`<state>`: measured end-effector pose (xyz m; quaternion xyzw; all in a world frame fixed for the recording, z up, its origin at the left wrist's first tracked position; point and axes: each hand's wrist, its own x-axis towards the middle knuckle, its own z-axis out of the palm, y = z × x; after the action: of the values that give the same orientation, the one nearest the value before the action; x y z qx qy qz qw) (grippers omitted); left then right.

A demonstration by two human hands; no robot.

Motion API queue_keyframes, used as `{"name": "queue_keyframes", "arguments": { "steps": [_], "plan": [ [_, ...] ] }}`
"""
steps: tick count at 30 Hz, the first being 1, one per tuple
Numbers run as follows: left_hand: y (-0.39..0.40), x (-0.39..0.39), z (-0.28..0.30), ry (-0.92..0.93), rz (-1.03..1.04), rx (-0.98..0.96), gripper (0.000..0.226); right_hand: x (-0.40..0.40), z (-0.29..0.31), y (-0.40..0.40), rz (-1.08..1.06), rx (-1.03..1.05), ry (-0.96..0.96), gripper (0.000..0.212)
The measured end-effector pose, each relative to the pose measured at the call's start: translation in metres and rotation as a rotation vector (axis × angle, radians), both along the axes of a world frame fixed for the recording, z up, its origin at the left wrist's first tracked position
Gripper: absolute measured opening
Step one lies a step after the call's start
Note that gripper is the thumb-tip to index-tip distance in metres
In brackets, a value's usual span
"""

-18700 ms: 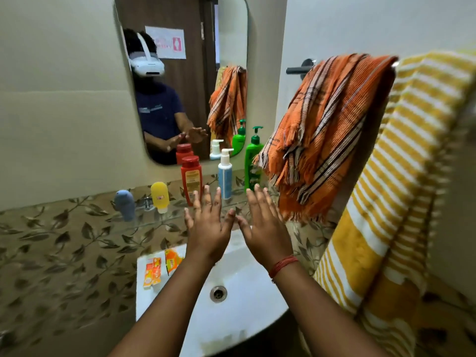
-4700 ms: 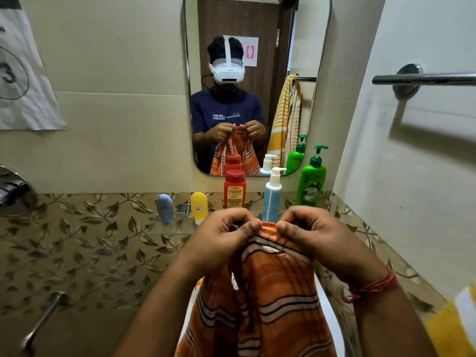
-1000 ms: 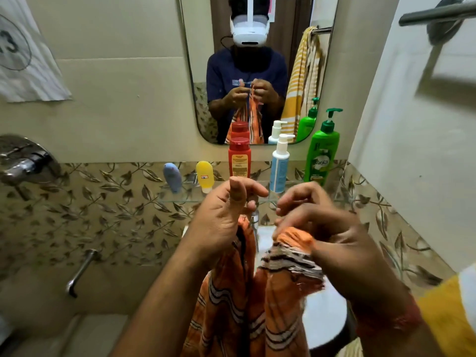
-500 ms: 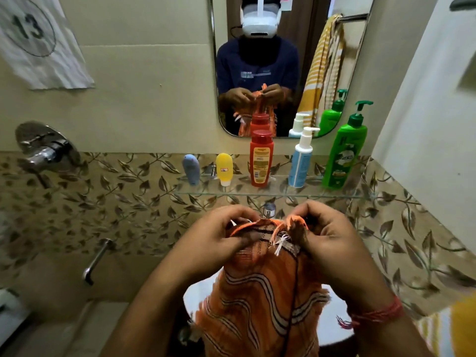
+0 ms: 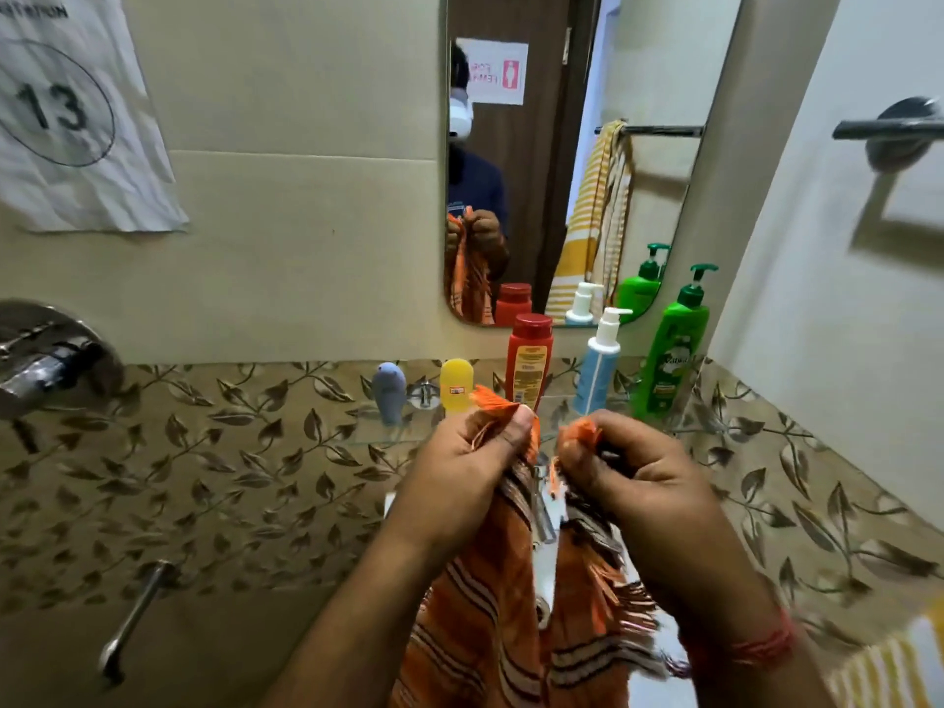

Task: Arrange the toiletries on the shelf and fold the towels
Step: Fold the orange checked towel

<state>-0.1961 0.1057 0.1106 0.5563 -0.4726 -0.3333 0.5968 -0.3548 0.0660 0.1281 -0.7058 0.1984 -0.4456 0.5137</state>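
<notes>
An orange striped towel (image 5: pixel 485 625) hangs in front of me over the sink. My left hand (image 5: pixel 459 472) pinches one fringed top corner, and my right hand (image 5: pixel 628 482) pinches the other corner a short gap away. Behind them a glass shelf (image 5: pixel 388 436) carries a blue-grey tube (image 5: pixel 389 390), a yellow tube (image 5: pixel 456 383), a red bottle (image 5: pixel 528 360), a light blue pump bottle (image 5: pixel 595 367) and a green pump bottle (image 5: pixel 674 355), all upright in a row.
A yellow striped towel (image 5: pixel 889 666) shows at the lower right corner. An empty towel bar (image 5: pixel 889 130) sticks out of the right wall. A mirror (image 5: pixel 541 161) hangs above the shelf, a tap fitting (image 5: pixel 46 360) sits on the left wall, and the white sink (image 5: pixel 546 559) lies under the towel.
My hands have drawn slightly apart, separating the two towel corners that were held together half a second ago. The view has turned a little to the right.
</notes>
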Motion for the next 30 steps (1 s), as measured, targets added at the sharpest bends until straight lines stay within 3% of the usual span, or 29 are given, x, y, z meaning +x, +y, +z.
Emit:
{"name": "queue_keyframes", "arguments": {
  "steps": [3,9,17,23,30],
  "plan": [
    [0.0,0.001,0.002,0.081,-0.118,-0.043,0.029,0.017,-0.005,0.005,-0.055,-0.091,0.048,0.014],
    [-0.002,-0.002,-0.005,0.208,-0.162,-0.041,0.014,0.021,-0.011,0.012,-0.218,-0.062,0.062,0.013],
    [0.005,-0.014,-0.012,0.098,-0.229,-0.002,0.039,0.016,-0.014,0.009,-0.422,0.005,0.025,0.027],
    [0.005,-0.036,-0.011,0.019,-0.08,-0.049,0.036,0.002,-0.015,0.014,-0.335,-0.048,0.078,0.024],
    [0.002,-0.058,-0.011,-0.008,-0.118,-0.07,0.031,-0.023,-0.02,0.001,-0.418,-0.006,0.057,0.024]
  ]
}}
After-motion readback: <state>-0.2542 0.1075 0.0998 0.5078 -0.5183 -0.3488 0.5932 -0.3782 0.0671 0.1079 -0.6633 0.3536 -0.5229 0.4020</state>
